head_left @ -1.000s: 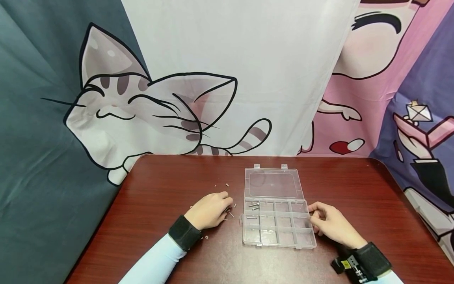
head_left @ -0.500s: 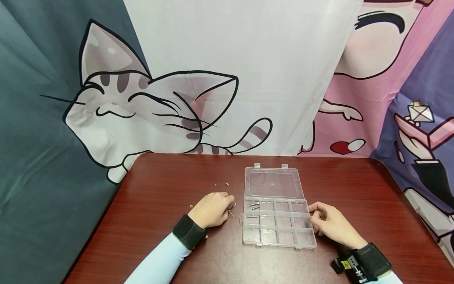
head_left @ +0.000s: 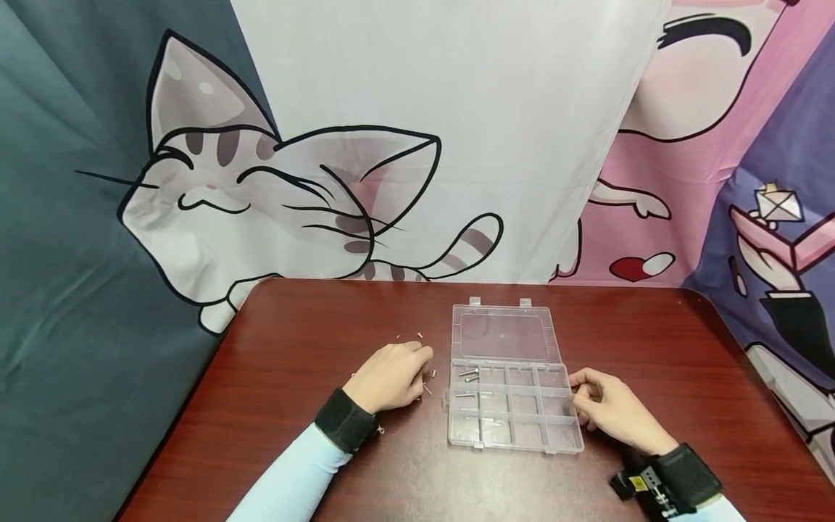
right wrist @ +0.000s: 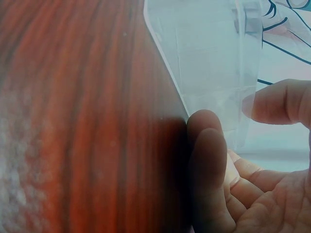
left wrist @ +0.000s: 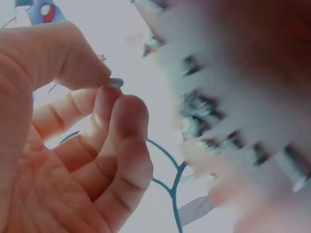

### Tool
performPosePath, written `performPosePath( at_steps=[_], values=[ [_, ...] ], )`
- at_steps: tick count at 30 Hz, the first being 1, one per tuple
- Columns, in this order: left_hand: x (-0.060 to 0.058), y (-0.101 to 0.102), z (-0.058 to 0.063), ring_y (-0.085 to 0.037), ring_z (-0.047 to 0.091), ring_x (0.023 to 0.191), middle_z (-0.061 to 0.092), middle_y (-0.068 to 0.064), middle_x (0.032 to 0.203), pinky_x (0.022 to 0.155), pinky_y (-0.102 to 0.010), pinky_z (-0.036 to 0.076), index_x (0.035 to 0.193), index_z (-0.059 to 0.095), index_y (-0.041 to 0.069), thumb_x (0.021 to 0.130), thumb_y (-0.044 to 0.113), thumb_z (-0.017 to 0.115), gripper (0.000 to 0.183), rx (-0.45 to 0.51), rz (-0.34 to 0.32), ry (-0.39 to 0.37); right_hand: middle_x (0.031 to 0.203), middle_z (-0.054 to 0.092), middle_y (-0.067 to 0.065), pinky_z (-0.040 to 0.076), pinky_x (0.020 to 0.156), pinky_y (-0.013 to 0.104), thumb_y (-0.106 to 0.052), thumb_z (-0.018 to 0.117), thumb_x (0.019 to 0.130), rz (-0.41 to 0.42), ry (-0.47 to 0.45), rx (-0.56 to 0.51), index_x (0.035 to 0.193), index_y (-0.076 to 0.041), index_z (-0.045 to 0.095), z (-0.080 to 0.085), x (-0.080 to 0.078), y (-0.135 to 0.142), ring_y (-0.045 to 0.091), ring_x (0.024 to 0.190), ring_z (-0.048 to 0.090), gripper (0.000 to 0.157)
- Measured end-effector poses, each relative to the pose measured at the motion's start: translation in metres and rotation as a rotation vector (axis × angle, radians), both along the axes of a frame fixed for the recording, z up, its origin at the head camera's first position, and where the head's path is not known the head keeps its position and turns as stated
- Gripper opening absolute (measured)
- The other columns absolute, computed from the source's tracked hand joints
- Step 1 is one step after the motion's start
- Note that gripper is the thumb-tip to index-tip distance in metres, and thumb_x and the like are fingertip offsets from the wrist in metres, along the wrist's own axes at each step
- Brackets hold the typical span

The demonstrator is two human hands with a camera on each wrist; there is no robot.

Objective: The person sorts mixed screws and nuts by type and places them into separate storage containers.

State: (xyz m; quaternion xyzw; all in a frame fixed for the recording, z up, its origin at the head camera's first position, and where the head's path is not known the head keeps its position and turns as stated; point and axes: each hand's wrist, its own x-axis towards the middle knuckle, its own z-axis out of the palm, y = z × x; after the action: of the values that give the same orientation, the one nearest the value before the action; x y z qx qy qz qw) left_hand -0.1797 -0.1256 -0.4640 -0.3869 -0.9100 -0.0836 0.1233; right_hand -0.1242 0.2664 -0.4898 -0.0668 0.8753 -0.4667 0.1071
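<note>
My left hand (head_left: 389, 375) is over the left-middle of the table, beside several small loose screws and nuts. Its thumb and forefinger pinch a small metal piece (left wrist: 115, 82); only a grey rounded end sticks out. Blurred screws and nuts (left wrist: 199, 109) lie in a cluster beyond these fingers in the left wrist view. To the right stands a clear plastic compartment box (head_left: 499, 433) with its lid (head_left: 505, 332) laid back. A few screws (head_left: 468, 373) lie in its left compartments. My right hand (head_left: 609, 406) grips the box's right side wall, thumb and fingers on either side.
The dark red wooden table (head_left: 306, 319) ends at a printed cloth backdrop (head_left: 391, 72). Two tiny pieces lie behind my left hand, one of them a small screw (head_left: 420, 335). Another small piece (head_left: 381, 430) lies by the left wristband.
My left hand has shifted slightly up and right among the small pieces, and its fingertips have closed in on one. The right hand and the box have stayed in place.
</note>
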Motion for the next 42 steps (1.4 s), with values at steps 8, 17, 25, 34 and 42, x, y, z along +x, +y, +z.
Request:
performPosePath(
  at_steps=[8, 17, 25, 34, 42],
  values=[
    [0.004, 0.005, 0.014, -0.007, 0.038, 0.060, 0.035, 0.009, 0.077, 0.054, -0.020, 0.034, 0.081, 0.046, 0.019, 0.077, 0.010, 0.054, 0.013, 0.106, -0.099, 0.002, 0.067, 0.057, 0.005, 0.051, 0.053, 0.034, -0.009, 0.058, 0.091, 0.000, 0.008, 0.005, 0.112, 0.003, 0.059, -0.001, -0.001, 0.000, 0.016, 0.058, 0.057, 0.024],
    [0.016, 0.027, 0.015, -0.006, 0.037, 0.059, 0.037, 0.008, 0.081, 0.055, -0.018, 0.034, 0.087, 0.054, 0.017, 0.078, 0.010, 0.055, 0.011, 0.133, -0.241, 0.063, 0.068, 0.057, 0.005, 0.051, 0.054, 0.034, -0.010, 0.058, 0.091, 0.006, 0.010, 0.011, 0.113, 0.003, 0.059, -0.002, 0.001, 0.001, 0.015, 0.058, 0.057, 0.025],
    [0.026, 0.045, 0.014, -0.010, 0.044, 0.079, 0.044, 0.004, 0.090, 0.076, -0.022, 0.043, 0.095, 0.057, 0.014, 0.093, 0.012, 0.046, 0.011, 0.110, -0.386, 0.140, 0.067, 0.057, 0.005, 0.051, 0.054, 0.034, -0.010, 0.058, 0.091, -0.001, 0.010, 0.002, 0.113, 0.003, 0.059, -0.002, 0.001, 0.000, 0.015, 0.058, 0.057, 0.026],
    [0.029, 0.049, 0.009, -0.010, 0.048, 0.080, 0.047, 0.006, 0.092, 0.080, -0.023, 0.044, 0.096, 0.057, 0.016, 0.088, 0.010, 0.050, 0.013, 0.075, -0.395, 0.145, 0.067, 0.057, 0.005, 0.051, 0.054, 0.034, -0.011, 0.059, 0.091, -0.009, 0.006, 0.009, 0.113, 0.002, 0.059, -0.001, 0.001, 0.000, 0.015, 0.059, 0.057, 0.026],
    [0.030, 0.047, 0.009, -0.014, 0.053, 0.107, 0.053, 0.001, 0.122, 0.096, -0.029, 0.043, 0.127, 0.057, 0.017, 0.090, 0.036, 0.060, 0.042, 0.031, -0.334, 0.053, 0.067, 0.057, 0.005, 0.051, 0.054, 0.034, -0.011, 0.059, 0.090, -0.011, 0.008, 0.014, 0.112, 0.002, 0.059, 0.001, 0.000, -0.001, 0.015, 0.059, 0.057, 0.025]
  ],
)
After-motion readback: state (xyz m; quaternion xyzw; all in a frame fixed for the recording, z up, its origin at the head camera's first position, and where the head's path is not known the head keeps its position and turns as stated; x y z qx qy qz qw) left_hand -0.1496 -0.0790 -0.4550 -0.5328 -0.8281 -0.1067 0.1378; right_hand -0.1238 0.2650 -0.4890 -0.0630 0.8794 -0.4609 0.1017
